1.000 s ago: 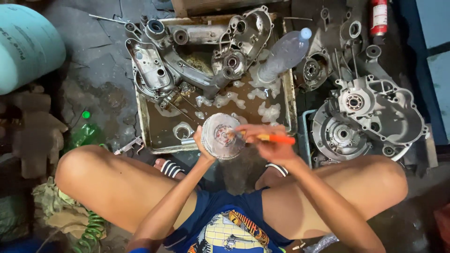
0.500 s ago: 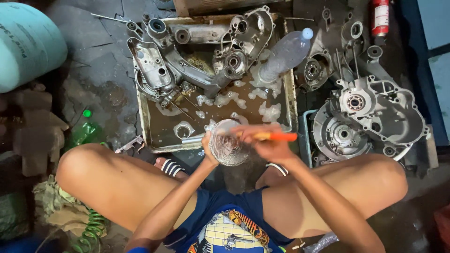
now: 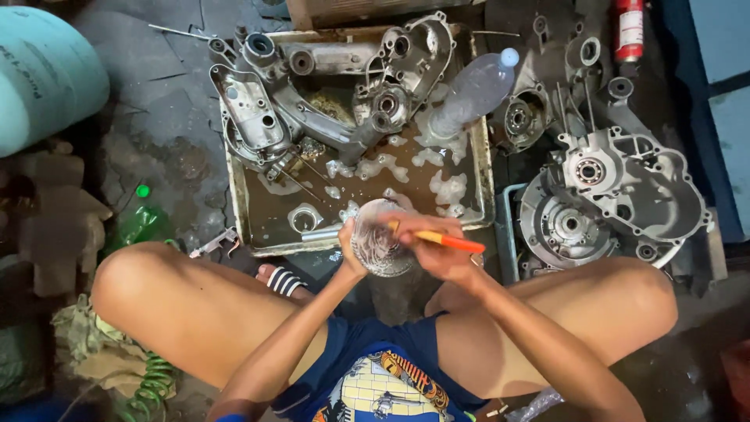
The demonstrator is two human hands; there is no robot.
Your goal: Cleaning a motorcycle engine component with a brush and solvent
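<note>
The orange-handled brush (image 3: pixel 437 238) has tilted downward since 0.5 s ago. The right hand (image 3: pixel 437 252) grips it, fingers clamped, against the round metal part (image 3: pixel 378 244), which the left hand (image 3: pixel 349 252) clasps over the metal wash tray (image 3: pixel 483 160).

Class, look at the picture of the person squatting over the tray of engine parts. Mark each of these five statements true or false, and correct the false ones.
1. The left hand holds a round metal part over the near edge of the tray. True.
2. The right hand holds a brush with a blue handle. False: the brush handle is orange.
3. A clear plastic bottle lies tilted at the far right corner of the tray. True.
4. The tray is dry. False: it holds brown liquid with patches of white foam.
5. A red cylinder stands at the left edge of the picture. False: it is at the top right.
</note>
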